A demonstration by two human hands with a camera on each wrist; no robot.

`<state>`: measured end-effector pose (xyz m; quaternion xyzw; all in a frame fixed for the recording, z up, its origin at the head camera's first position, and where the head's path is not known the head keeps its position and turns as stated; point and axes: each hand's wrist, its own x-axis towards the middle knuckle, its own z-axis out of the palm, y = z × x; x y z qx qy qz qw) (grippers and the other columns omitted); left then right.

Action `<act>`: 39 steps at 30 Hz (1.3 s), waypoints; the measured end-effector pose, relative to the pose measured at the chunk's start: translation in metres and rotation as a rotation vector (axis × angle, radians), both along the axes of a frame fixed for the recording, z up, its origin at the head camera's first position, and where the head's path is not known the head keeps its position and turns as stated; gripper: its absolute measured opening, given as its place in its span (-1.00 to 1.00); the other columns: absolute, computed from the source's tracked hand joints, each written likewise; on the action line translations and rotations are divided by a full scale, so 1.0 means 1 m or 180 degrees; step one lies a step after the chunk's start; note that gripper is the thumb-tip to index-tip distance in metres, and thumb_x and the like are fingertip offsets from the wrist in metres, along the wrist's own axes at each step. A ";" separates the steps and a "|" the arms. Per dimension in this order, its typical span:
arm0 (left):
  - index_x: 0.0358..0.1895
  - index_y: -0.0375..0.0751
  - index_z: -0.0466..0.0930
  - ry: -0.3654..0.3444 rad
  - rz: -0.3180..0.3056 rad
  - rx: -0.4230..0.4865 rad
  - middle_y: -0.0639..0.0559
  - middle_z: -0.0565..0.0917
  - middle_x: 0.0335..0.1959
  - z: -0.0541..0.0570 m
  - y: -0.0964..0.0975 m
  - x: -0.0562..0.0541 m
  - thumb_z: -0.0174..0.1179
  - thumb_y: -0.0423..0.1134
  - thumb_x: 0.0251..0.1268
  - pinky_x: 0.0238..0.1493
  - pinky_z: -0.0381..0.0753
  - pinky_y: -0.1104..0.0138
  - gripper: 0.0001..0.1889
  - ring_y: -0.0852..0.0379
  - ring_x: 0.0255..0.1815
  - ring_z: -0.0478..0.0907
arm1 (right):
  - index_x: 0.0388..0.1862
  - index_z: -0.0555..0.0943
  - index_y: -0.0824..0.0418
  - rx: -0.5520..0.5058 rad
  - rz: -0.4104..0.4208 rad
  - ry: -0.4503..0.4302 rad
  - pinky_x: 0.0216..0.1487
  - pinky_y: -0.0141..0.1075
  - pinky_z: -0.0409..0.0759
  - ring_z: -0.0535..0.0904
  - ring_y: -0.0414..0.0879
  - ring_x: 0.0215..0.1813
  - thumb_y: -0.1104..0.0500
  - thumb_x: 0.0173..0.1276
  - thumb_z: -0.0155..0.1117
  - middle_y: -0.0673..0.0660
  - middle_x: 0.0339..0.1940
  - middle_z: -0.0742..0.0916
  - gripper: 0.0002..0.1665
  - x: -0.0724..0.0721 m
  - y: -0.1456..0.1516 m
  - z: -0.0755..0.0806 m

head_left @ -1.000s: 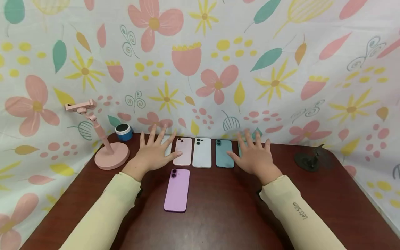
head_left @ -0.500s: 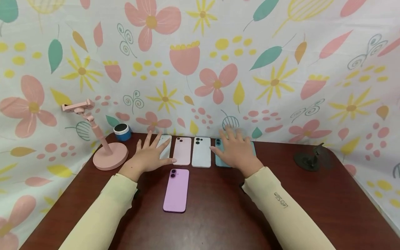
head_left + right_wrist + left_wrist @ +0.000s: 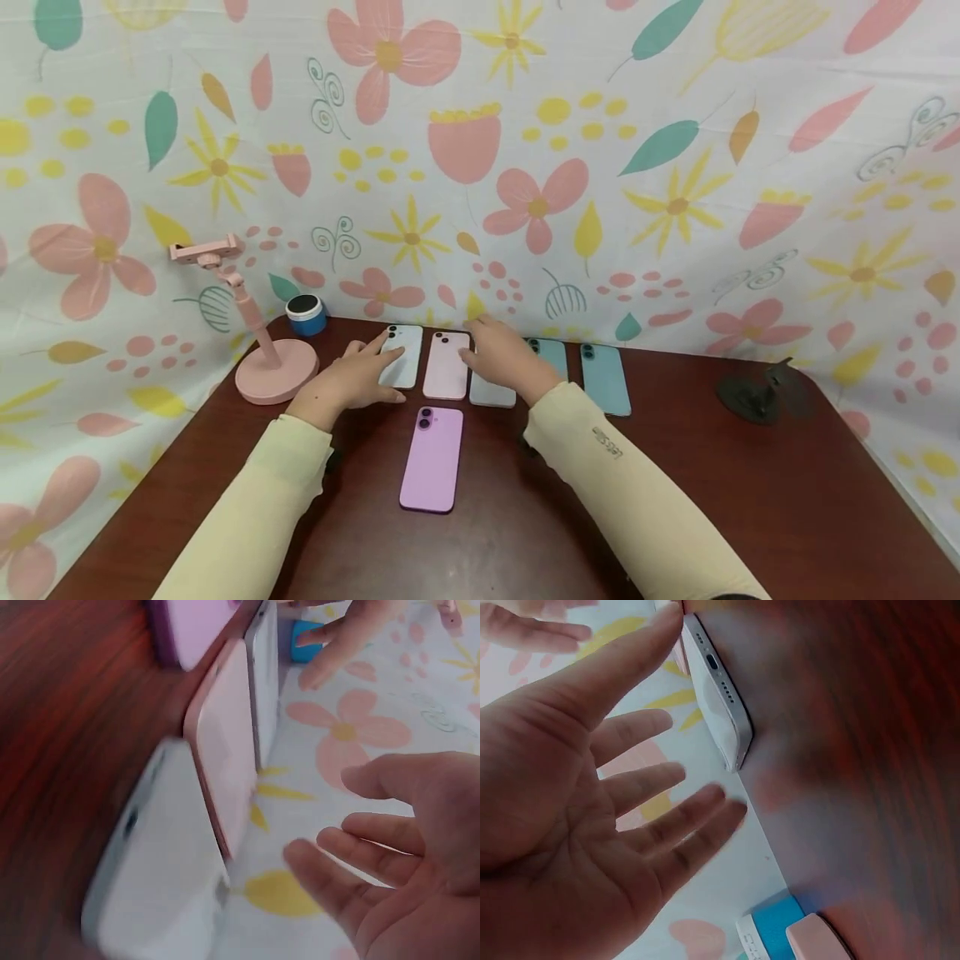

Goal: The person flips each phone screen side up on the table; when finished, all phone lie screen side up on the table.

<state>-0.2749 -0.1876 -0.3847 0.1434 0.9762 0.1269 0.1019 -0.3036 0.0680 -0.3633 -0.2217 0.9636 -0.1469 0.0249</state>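
Several phones lie back-up in a row along the table's rear edge. From the left in the head view come a white phone (image 3: 408,354), a pink phone (image 3: 447,367), a second white phone (image 3: 492,395) and two teal phones (image 3: 606,379). Nearer the front lies a purple phone (image 3: 432,461). My left hand (image 3: 351,379) hovers beside the left white phone, fingers spread and slightly bent. My right hand (image 3: 502,354) is over the second white phone, hiding its upper part. In the right wrist view, the right fingers (image 3: 315,870) are loosely bent, apart from the phones, holding nothing.
A pink phone stand (image 3: 273,375) is at the left, with a blue-and-white jar (image 3: 306,315) behind it. A dark stand (image 3: 757,396) sits at the right. Behind the dark wooden table (image 3: 750,500) hangs a floral cloth (image 3: 525,108).
My right hand has moved left from the teal phones to the second white phone, uncovering both teal ones. The left hand's fingers have bent slightly. The phones have stayed in place.
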 end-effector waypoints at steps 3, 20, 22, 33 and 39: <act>0.65 -0.17 0.32 -0.0008 0.0018 0.0036 -0.32 0.10 0.76 0.000 0.000 -0.005 0.47 0.00 0.36 0.60 0.31 -0.31 -0.14 -0.45 0.68 0.17 | 0.55 0.46 0.37 -0.0358 0.0053 -0.0176 0.57 0.01 0.51 0.53 0.18 0.56 0.14 0.65 0.19 0.31 0.52 0.61 -0.40 -0.011 -0.016 -0.005; 0.36 -0.21 0.69 0.0079 -0.0144 -0.0081 -0.28 0.61 0.47 -0.002 -0.015 -0.019 0.53 -0.09 0.30 0.50 0.52 -0.11 -0.42 -0.32 0.48 0.54 | 0.53 0.50 0.33 -0.0311 0.0367 -0.0098 0.63 -0.07 0.44 0.49 0.11 0.60 0.30 0.64 0.11 0.25 0.52 0.62 -0.47 -0.073 -0.075 -0.038; 0.35 -0.19 0.69 0.0065 -0.0148 -0.0079 -0.25 0.63 0.45 -0.002 -0.016 -0.019 0.52 -0.10 0.32 0.49 0.53 -0.10 -0.43 -0.30 0.47 0.55 | 0.52 0.52 0.31 -0.0159 0.0379 -0.0089 0.61 -0.09 0.47 0.52 0.09 0.58 0.28 0.64 0.12 0.24 0.50 0.64 -0.48 -0.079 -0.079 -0.043; 0.31 -0.12 0.74 0.0126 -0.0316 0.0072 -0.17 0.75 0.31 -0.013 -0.028 -0.026 0.53 -0.08 0.31 0.45 0.59 -0.06 -0.48 -0.21 0.40 0.64 | 0.06 0.72 0.33 0.0207 0.0326 -0.0038 0.25 -0.08 0.63 0.65 0.01 0.03 0.26 0.54 0.19 0.21 0.06 0.80 -0.74 -0.084 -0.087 -0.044; 0.34 -0.12 0.71 0.0159 -0.0443 0.0053 -0.15 0.76 0.29 -0.013 -0.037 -0.026 0.53 -0.06 0.31 0.44 0.61 -0.04 -0.45 -0.18 0.40 0.65 | 0.18 0.71 0.26 0.0367 0.0165 -0.0320 0.59 0.11 0.37 0.52 0.14 0.43 0.11 0.62 0.17 0.22 0.37 0.69 -0.65 -0.092 -0.091 -0.046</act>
